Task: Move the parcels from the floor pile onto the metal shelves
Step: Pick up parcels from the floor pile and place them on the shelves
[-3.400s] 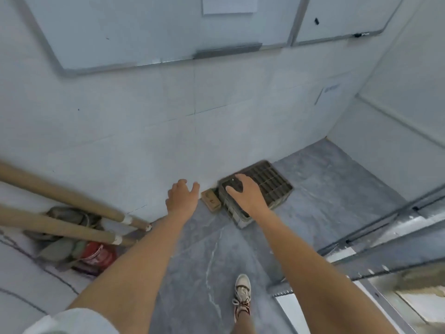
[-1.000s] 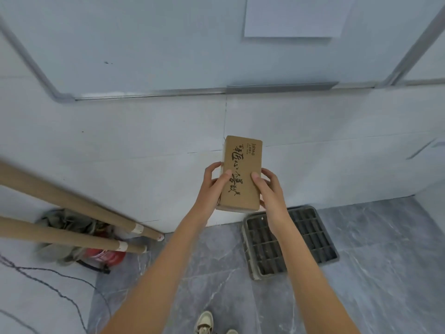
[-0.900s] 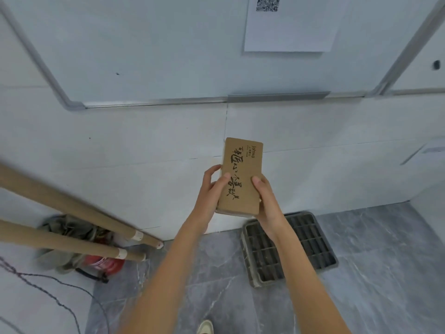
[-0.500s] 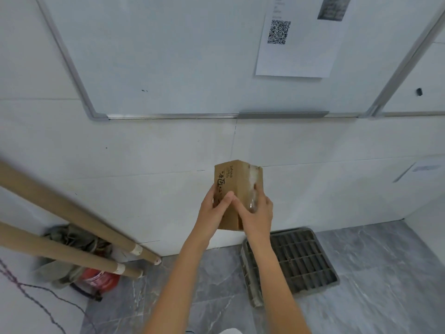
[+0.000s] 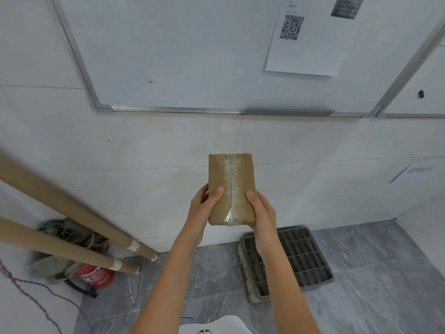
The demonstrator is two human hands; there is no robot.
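Note:
A small brown cardboard parcel [image 5: 231, 186] is held upright in front of the white wall, its taped seam side facing me. My left hand [image 5: 202, 208] grips its left edge with the thumb on the front face. My right hand [image 5: 261, 210] grips its right edge, thumb on the front too. No metal shelves and no floor pile are in view.
A grey plastic grid crate [image 5: 284, 261] lies on the grey floor against the wall. Two long cardboard tubes [image 5: 72, 213] lean in from the left over a red canister [image 5: 96, 276] and a greenish bag [image 5: 65, 239]. A whiteboard [image 5: 192, 51] hangs above.
The parcel was picked up from the floor beside the crate and raised. Within the last second it has been turned from its printed face to its taped face.

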